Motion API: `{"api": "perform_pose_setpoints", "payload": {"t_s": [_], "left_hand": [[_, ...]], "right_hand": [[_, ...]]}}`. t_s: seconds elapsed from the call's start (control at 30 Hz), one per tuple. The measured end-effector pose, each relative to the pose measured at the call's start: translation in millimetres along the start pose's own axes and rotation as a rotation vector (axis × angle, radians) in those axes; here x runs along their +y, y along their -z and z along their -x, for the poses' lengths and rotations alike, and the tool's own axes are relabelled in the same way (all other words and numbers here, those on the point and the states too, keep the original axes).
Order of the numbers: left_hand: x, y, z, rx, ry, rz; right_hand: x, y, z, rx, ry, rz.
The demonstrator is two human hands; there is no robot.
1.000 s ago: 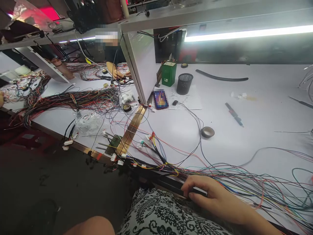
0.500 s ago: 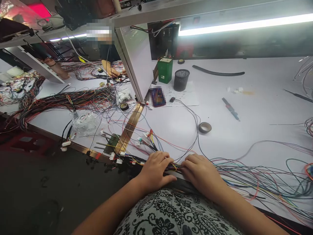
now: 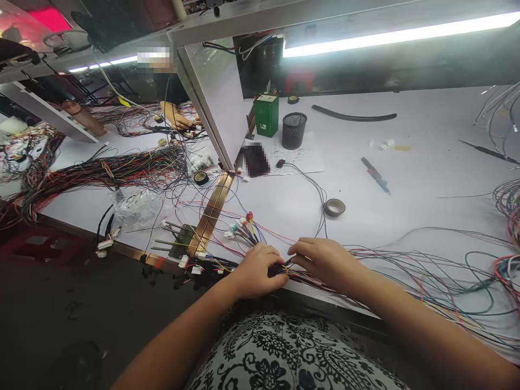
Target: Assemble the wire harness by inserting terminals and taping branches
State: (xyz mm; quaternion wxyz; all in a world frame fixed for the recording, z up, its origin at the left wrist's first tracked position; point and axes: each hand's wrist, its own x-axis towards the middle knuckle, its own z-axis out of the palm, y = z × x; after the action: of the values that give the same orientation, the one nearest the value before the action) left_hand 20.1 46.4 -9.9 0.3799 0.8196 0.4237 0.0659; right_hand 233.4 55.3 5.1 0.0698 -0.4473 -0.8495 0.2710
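Note:
My left hand [image 3: 260, 271] is closed around a bundle of thin wires [image 3: 304, 279] at the table's front edge, thumb on the near side. Just right of it, my right hand [image 3: 320, 261] has its fingers pinched on a dark wire [image 3: 289, 262] above the bundle; its fingertips are partly hidden. Left of my hands the bundle continues in black covering and ends in white connectors [image 3: 197, 269]. Red and white connectors [image 3: 249, 216] on a branch lie just beyond my left hand. To the right, loose coloured wires [image 3: 422, 276] fan out over the table.
A tape roll [image 3: 335, 207], a cutter knife [image 3: 376, 175], a mesh pen cup [image 3: 294, 130] and a green box [image 3: 267, 116] stand or lie farther back. A metal strip [image 3: 213, 208] and an upright panel divide the table. At left, another person's hand [image 3: 176, 118] is among wires.
My right hand has lifted off the bundle and shifted slightly left and up, its fingers now pinched near my left hand. The left hand keeps its hold. The view has shifted slightly.

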Motion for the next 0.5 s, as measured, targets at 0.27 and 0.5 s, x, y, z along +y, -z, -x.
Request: {"api": "perform_pose_setpoints", "payload": {"t_s": [0.27, 0.5], "left_hand": [[10.8, -4.5, -15.4, 0.070, 0.152, -0.006], [6.4, 4.7, -21.0, 0.106, 0.200, 0.294]], "right_hand": [[17.1, -2.8, -6.2, 0.160, 0.161, 0.109], [11.9, -31.9, 37.6, 0.450, 0.228, 0.194]]}}
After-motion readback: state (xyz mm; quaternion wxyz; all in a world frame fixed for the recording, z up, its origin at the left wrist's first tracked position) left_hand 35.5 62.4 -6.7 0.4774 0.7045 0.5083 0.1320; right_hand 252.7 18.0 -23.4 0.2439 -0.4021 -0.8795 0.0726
